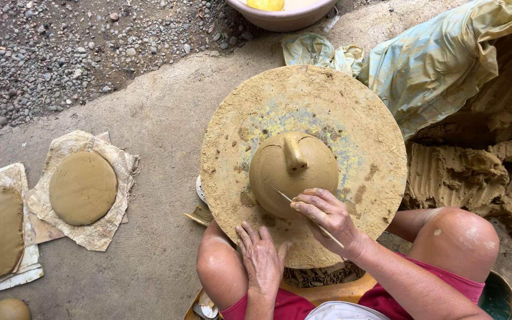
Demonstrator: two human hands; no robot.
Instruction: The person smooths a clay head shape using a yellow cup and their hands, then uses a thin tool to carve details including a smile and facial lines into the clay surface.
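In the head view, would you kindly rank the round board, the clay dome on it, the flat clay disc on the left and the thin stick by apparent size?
1. Round board
2. Clay dome and flat clay disc: they look alike in size, so they are not ranked.
3. Thin stick, held in the right hand

Outdoor pottery workshop: clay heap [469, 178], round work board [351, 118], clay slabs [83, 188].

1 clay dome [293, 172], 1 round board [357, 118], 2 flat clay discs [83, 188], 1 basin [282, 18]

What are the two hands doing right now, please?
Left hand: open, flat on the round board.
Right hand: closed on a thin stick tool, tip at the clay dome.
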